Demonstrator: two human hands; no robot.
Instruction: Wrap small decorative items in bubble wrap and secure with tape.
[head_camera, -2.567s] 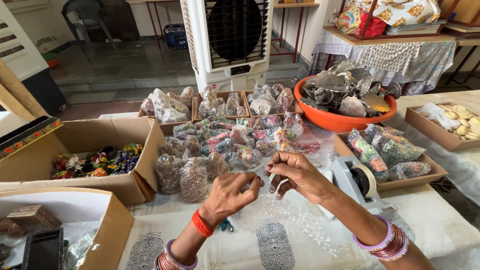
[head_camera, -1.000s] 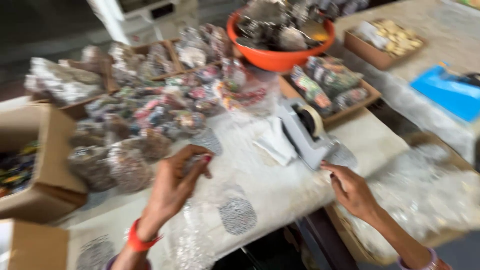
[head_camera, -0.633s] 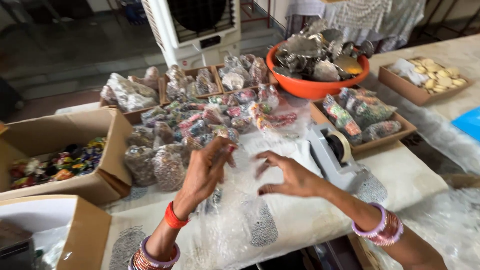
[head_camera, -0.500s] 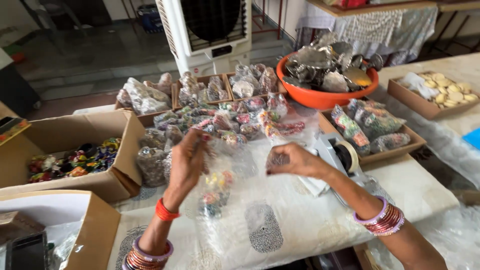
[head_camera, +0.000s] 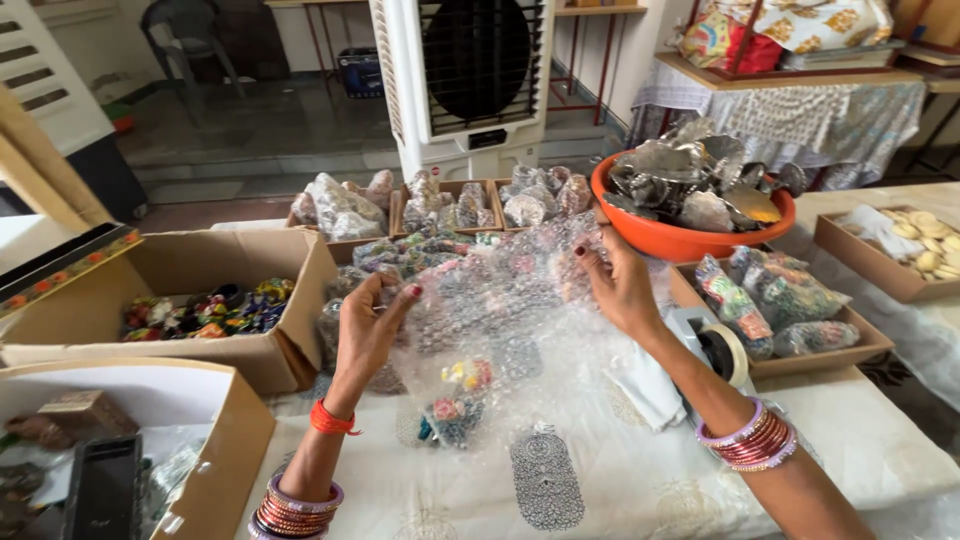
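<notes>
The head view shows both hands holding up a sheet of bubble wrap (head_camera: 500, 300) above the table (head_camera: 850, 450). The left hand (head_camera: 368, 325) pinches the sheet's left edge between thumb and fingers, and the right hand (head_camera: 615, 285) pinches the right edge the same way, so the sheet hangs stretched and slightly slack between the two grips. Below the grips, near the sheet's lower middle, a small cluster of colourful trinkets (head_camera: 455, 400) shows through the plastic; whether it lies inside a fold or on the cloth behind I cannot tell. A flat silver filigree piece (head_camera: 545, 478) lies on the cloth further below. Just beyond the right grip stands an orange bowl (head_camera: 690, 235) heaped with silvery pieces, and under that wrist sits a tape dispenser (head_camera: 715, 345). Well to the left of the left grip is an open cardboard box (head_camera: 230, 290) of bright bangles.

As I judge it, the sheet is being spread and readied for wrapping. The next move calls for keeping both pinches firm and even while the sheet is lowered flat, so that it neither twists nor spills the trinkets.
</notes>
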